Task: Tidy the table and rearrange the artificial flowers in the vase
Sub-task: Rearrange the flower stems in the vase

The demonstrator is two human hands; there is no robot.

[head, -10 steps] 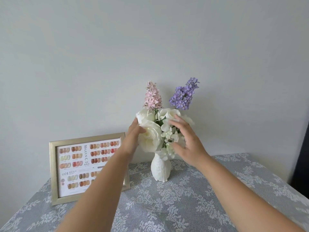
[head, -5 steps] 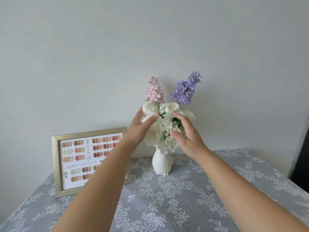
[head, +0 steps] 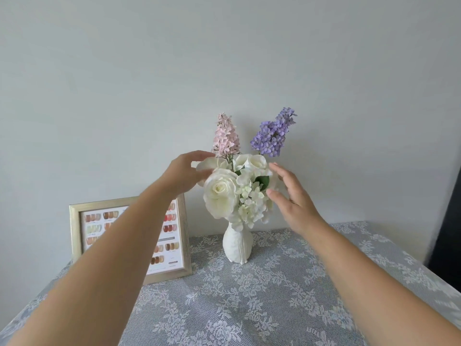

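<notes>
A small white vase [head: 236,245] stands on the lace-covered table [head: 274,295] by the wall. It holds white roses [head: 219,193], pale hydrangea blooms [head: 252,206], a pink spike [head: 225,137] and a purple spike [head: 273,133]. My left hand [head: 185,174] is at the bouquet's left side, its fingers touching a white petal at the back left. On the right side my right hand [head: 291,198] hovers with fingers spread, just off the hydrangea and holding nothing.
A gold-framed nail colour chart [head: 172,236] leans against the wall left of the vase, partly hidden by my left forearm. A pale wall rises right behind the flowers. A dark gap [head: 446,233] shows past the table's right edge.
Both hands have moved outward from the front of the bouquet to its sides. The large white rose, covered before, now shows fully. My view has shifted slightly.
</notes>
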